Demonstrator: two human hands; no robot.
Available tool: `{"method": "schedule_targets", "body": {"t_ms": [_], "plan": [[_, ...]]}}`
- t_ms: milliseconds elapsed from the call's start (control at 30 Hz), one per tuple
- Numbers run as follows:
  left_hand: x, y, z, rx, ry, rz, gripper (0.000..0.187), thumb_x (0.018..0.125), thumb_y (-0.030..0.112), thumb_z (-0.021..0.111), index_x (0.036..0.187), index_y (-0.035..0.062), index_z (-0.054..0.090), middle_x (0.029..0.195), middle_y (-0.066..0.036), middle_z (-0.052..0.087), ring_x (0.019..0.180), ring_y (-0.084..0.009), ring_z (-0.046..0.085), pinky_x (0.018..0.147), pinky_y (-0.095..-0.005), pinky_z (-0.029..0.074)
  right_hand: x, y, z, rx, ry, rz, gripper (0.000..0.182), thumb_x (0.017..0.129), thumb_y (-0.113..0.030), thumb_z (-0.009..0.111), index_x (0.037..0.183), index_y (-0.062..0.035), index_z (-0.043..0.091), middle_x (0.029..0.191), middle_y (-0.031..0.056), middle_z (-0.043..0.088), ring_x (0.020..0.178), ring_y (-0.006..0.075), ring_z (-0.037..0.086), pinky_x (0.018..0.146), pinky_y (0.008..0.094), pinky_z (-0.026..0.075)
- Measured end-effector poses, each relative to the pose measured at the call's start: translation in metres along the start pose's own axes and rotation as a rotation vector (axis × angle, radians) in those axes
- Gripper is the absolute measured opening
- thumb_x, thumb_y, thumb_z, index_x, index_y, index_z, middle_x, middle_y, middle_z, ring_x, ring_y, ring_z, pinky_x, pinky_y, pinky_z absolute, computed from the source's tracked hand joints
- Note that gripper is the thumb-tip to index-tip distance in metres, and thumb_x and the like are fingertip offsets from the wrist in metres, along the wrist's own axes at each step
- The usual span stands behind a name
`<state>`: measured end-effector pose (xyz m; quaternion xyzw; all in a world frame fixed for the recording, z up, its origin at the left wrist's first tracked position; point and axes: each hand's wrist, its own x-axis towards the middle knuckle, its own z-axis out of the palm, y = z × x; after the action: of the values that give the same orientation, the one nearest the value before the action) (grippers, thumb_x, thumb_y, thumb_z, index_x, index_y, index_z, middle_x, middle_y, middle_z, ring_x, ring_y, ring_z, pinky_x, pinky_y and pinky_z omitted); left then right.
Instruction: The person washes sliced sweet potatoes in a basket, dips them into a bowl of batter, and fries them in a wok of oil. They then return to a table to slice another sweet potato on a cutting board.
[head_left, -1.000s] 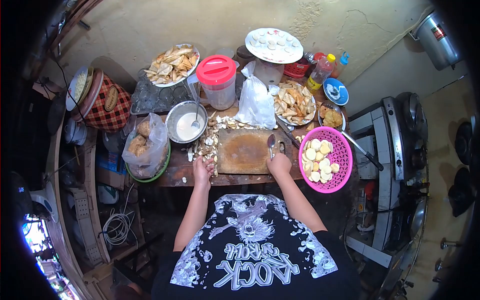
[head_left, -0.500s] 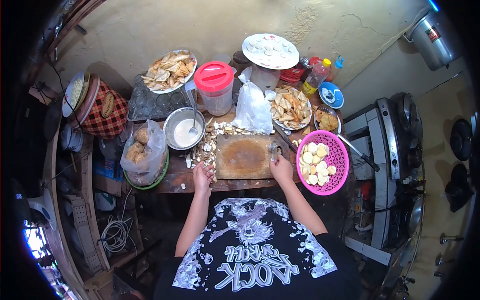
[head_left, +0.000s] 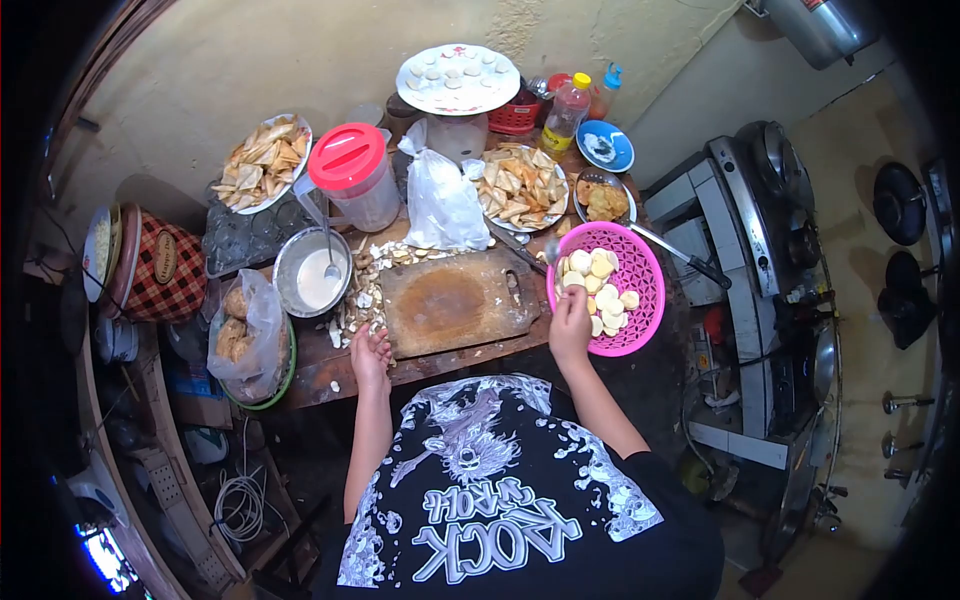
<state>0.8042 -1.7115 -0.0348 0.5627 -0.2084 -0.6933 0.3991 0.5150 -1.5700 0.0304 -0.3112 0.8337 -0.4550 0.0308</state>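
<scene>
My right hand (head_left: 571,318) is at the left rim of the pink basket (head_left: 651,290), closed on a small metal utensil (head_left: 552,250) that looks blurred. Pale round slices (head_left: 608,300) lie in the basket. Palm up at the table's front edge, my left hand (head_left: 371,355) has loosely curled fingers and nothing visible in them. It is just left of the wooden cutting board (head_left: 440,300), whose surface is bare apart from small bits. Peelings (head_left: 362,300) lie along the board's left and back sides. A knife (head_left: 515,245) rests behind its right corner.
Behind the board stand a white plastic bag (head_left: 445,205), a red-lidded pitcher (head_left: 370,195) and plates of folded pastries (head_left: 522,190). A metal bowl with white liquid (head_left: 318,285) and a bag of brown round items (head_left: 236,325) are at left. A ladle (head_left: 680,252) reaches rightward.
The view has shifted and turned. My right hand has moved from the board's right end to the pink basket with the metal utensil. My left hand stays beside the board.
</scene>
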Motion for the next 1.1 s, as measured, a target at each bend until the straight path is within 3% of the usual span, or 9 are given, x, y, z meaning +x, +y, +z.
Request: {"method": "schedule_targets", "body": {"t_ms": [33, 133, 267, 500, 733, 933, 1100], "plan": [[0.0, 0.0, 0.002, 0.011, -0.003, 0.001, 0.033, 0.098, 0.028, 0.037, 0.125, 0.0112, 0.044, 0.097, -0.008, 0.063, 0.069, -0.0107, 0.053, 0.061, -0.024, 0.044, 0.004, 0.009, -0.008, -0.031, -0.01, 0.082, 0.016, 0.092, -0.016, 0.044, 0.098, -0.002, 0.048, 0.076, 0.019, 0.058, 0.071, 0.038, 0.058, 0.063, 0.0449, 0.043], [-0.001, 0.001, 0.008, 0.049, -0.016, -0.005, 0.035, 0.098, 0.029, 0.037, 0.126, 0.0114, 0.044, 0.097, -0.006, 0.062, 0.07, -0.0102, 0.053, 0.062, -0.0242, 0.044, 0.012, 0.038, -0.03, -0.221, 0.068, 0.127, 0.014, 0.089, -0.014, 0.045, 0.096, -0.0025, 0.048, 0.078, 0.0199, 0.059, 0.072, 0.0395, 0.058, 0.063, 0.0474, 0.042], [0.0, -0.001, 0.015, 0.099, -0.035, -0.008, 0.035, 0.097, 0.03, 0.038, 0.126, 0.0116, 0.045, 0.097, -0.005, 0.061, 0.071, -0.0099, 0.053, 0.062, -0.024, 0.044, 0.026, 0.083, -0.059, -0.621, 0.113, 0.146, 0.014, 0.085, -0.012, 0.052, 0.096, -0.0025, 0.053, 0.093, 0.0162, 0.059, 0.09, 0.0355, 0.056, 0.077, 0.046, 0.042], [-0.004, 0.001, 0.03, 0.122, -0.038, -0.016, 0.03, 0.096, 0.025, 0.042, 0.122, 0.0108, 0.049, 0.093, -0.005, 0.063, 0.068, -0.0088, 0.053, 0.061, -0.0221, 0.044, 0.043, 0.108, -0.099, -0.959, 0.219, 0.129, 0.013, 0.086, -0.012, 0.051, 0.097, -0.006, 0.055, 0.094, 0.0111, 0.059, 0.09, 0.0299, 0.056, 0.077, 0.043, 0.041], [-0.007, 0.001, 0.031, 0.14, -0.057, -0.033, 0.03, 0.096, 0.028, 0.045, 0.12, 0.0112, 0.051, 0.094, -0.005, 0.062, 0.068, -0.009, 0.053, 0.061, -0.0217, 0.044, 0.057, 0.114, -0.107, -1.02, 0.072, 0.063, 0.012, 0.084, -0.015, 0.055, 0.092, -0.0082, 0.061, 0.094, 0.0094, 0.057, 0.097, 0.0291, 0.051, 0.083, 0.0429, 0.037], [-0.021, 0.005, 0.033, 0.086, -0.044, -0.043, 0.029, 0.096, 0.025, 0.043, 0.12, 0.0105, 0.051, 0.094, -0.005, 0.062, 0.068, -0.0088, 0.053, 0.062, -0.0226, 0.045, 0.064, 0.11, -0.095, -0.894, 0.205, 0.021, 0.016, 0.077, -0.019, 0.065, 0.092, -0.0139, 0.066, 0.103, 0.0082, 0.054, 0.103, 0.0301, 0.046, 0.088, 0.0448, 0.034], [-0.033, 0.004, 0.033, 0.048, 0.03, 0.054, 0.031, 0.096, 0.026, 0.045, 0.12, 0.0076, 0.05, 0.093, -0.004, 0.059, 0.069, -0.0073, 0.051, 0.063, -0.0219, 0.044, 0.069, 0.085, -0.078, -0.741, 0.053, -0.006, 0.013, 0.077, -0.025, 0.068, 0.081, -0.0132, 0.066, 0.103, 0.0059, 0.055, 0.103, 0.028, 0.046, 0.09, 0.0428, 0.031]]}}
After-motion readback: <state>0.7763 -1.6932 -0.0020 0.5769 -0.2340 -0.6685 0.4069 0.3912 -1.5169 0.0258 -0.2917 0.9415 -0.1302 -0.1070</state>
